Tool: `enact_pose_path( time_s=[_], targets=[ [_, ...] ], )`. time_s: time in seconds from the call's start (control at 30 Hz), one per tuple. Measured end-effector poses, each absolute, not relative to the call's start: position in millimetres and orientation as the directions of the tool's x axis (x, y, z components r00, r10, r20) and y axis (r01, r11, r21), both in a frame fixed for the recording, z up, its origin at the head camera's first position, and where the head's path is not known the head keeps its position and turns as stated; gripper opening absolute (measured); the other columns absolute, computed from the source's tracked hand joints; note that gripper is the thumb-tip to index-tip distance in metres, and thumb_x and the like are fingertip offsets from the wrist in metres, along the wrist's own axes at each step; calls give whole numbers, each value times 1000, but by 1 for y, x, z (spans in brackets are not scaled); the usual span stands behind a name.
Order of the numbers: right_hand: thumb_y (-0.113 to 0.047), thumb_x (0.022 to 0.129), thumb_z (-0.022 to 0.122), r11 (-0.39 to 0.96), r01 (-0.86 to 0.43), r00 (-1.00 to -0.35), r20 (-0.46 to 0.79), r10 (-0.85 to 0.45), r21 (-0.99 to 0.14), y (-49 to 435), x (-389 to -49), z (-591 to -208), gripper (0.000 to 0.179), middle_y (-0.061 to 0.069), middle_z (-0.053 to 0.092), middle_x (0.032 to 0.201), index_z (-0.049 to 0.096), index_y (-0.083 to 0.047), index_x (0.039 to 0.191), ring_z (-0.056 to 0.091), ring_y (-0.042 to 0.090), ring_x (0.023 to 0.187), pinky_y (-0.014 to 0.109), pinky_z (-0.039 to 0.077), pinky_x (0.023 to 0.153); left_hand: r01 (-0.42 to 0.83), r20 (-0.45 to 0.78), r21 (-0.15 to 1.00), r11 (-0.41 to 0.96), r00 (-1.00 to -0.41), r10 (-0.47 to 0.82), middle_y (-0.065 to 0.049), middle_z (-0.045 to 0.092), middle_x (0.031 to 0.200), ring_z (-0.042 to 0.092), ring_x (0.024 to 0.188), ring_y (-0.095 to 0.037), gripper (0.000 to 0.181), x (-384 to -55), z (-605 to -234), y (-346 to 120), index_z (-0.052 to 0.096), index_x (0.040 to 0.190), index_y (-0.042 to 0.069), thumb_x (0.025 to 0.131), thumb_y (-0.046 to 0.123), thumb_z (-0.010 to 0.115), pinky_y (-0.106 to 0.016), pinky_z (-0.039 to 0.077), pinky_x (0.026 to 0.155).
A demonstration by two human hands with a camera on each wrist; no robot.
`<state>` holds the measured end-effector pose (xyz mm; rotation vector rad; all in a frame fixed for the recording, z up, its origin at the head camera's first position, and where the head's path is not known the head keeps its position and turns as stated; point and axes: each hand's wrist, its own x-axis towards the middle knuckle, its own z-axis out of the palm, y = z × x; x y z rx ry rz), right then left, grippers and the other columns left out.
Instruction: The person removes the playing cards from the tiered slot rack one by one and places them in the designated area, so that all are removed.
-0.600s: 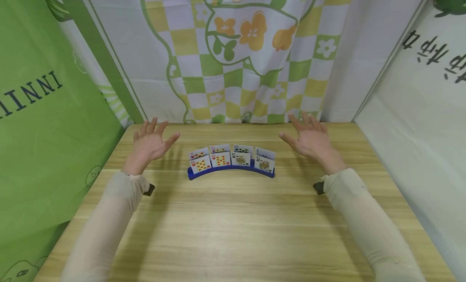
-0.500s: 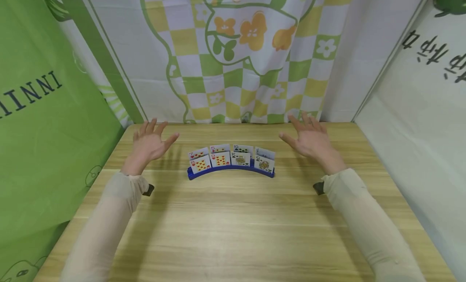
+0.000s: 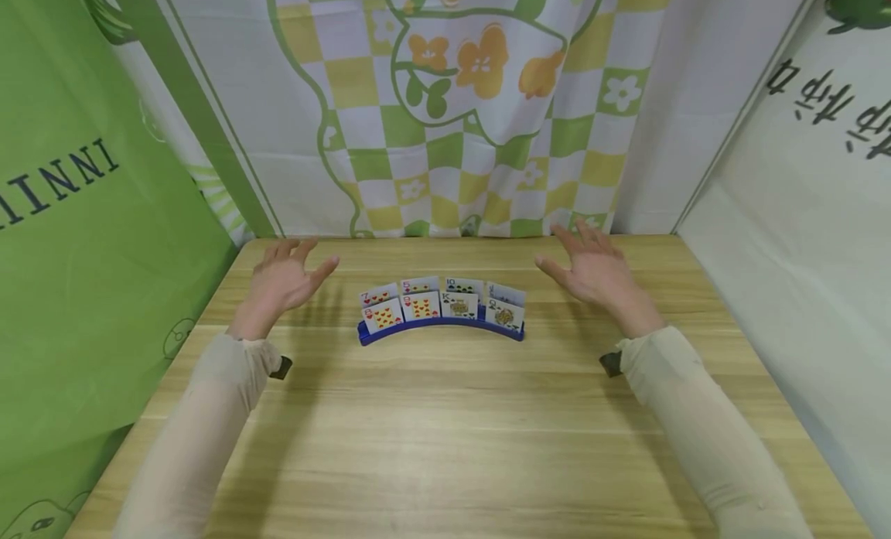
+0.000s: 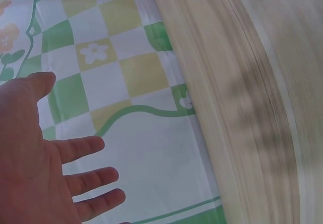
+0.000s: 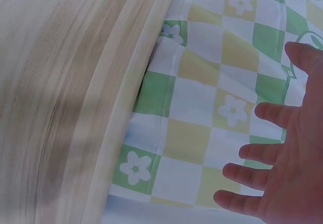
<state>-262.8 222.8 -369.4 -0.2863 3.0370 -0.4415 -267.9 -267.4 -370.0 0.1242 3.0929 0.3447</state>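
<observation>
From my station I see both hands released: the left hand (image 3: 280, 280) and the right hand (image 3: 593, 272) have their fingers spread, grasping nothing, and look raised over the far part of the tabletop (image 3: 445, 446). Between them, touching neither, stands the blue card holder (image 3: 442, 322), its ends curving toward the person. Its front row carries an eight (image 3: 383, 315), a nine (image 3: 421, 305), a king (image 3: 459, 305) and a queen (image 3: 505, 315). Behind them stand a seven (image 3: 378, 294), a five (image 3: 420, 282), a ten (image 3: 463, 284) and a pale card (image 3: 506, 293) I can't read for glare.

I'd call this a clear-hands pause at one end of the card work; whether it opens or closes it, I can't tell. If cards are to be handled, my next move would be bringing one hand inward and pinching a single card by its top edge. The rows overlap, so I'd lift straight up to spare the neighbours; the other hand could steady the holder.
</observation>
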Motion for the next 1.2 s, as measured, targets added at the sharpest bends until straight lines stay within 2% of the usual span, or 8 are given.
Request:
enact_pose_path(
  time_s=[0.3, 0.63, 0.97, 1.2],
  targets=[
    [-67, 99, 35, 939, -172, -982, -22, -187, -298, 226, -264, -374, 81, 24, 0, 166, 16, -18, 161, 4, 59, 147, 76, 15, 112, 63, -33, 261, 963, -997, 74, -29, 23, 160, 22, 144, -55, 86, -267, -371, -269, 30, 156, 10, 98, 72, 26, -74, 31, 105],
    [-64, 100, 36, 933, -196, -977, -15, -211, -301, 226, -263, -377, 77, 24, 8, 166, 20, -19, 160, 11, 54, 149, 77, 21, 109, 74, -47, 274, 959, -995, 90, -30, 28, 157, 26, 142, -56, 81, -266, -376, -272, 34, 154, 7, 100, 68, 27, -71, 32, 108],
    [-59, 101, 40, 908, -241, -967, 7, -254, -343, 229, -262, -382, 74, 24, 17, 164, 23, -18, 159, 19, 50, 149, 71, 24, 113, 75, -54, 274, 959, -994, 94, -31, 28, 157, 26, 142, -55, 74, -264, -379, -275, 34, 154, 7, 102, 59, 37, -69, 29, 111],
    [-54, 102, 43, 895, -261, -962, 18, -274, -360, 230, -260, -385, 70, 23, 20, 164, 23, -16, 159, 26, 50, 146, 68, 28, 113, 91, -44, 284, 954, -993, 108, -34, 32, 154, 32, 140, -54, 64, -262, -382, -278, 39, 151, 4, 102, 44, 48, -68, 32, 110]
  ],
)
